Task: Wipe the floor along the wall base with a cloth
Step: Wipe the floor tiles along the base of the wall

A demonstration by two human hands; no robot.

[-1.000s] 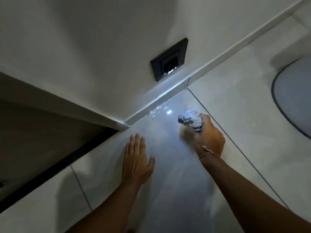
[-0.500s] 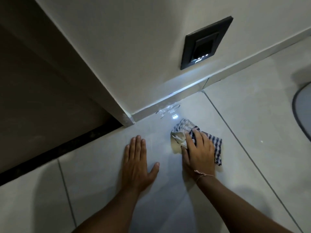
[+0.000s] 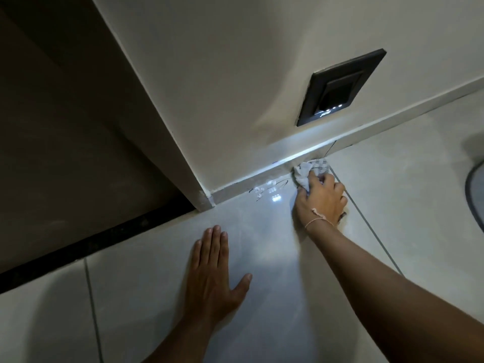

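My right hand (image 3: 320,199) grips a bunched white and blue checked cloth (image 3: 307,171) and presses it onto the glossy pale floor tile (image 3: 275,258), right against the skirting (image 3: 262,174) at the wall base. Most of the cloth is hidden under my fingers. A thin string bracelet circles that wrist. My left hand (image 3: 213,273) lies flat on the tile, palm down with fingers together, nearer to me and to the left.
A black wall fitting (image 3: 340,87) with small lit points sits low on the wall above the cloth. The wall corner (image 3: 204,197) ends left of the hands, with a dark threshold strip (image 3: 91,242) beyond. A grey mat edge (image 3: 475,184) shows at the right.
My right hand has bunched the spread cloth and pushed it up and right, from the open tile to the skirting. My left hand has stayed flat on the floor.
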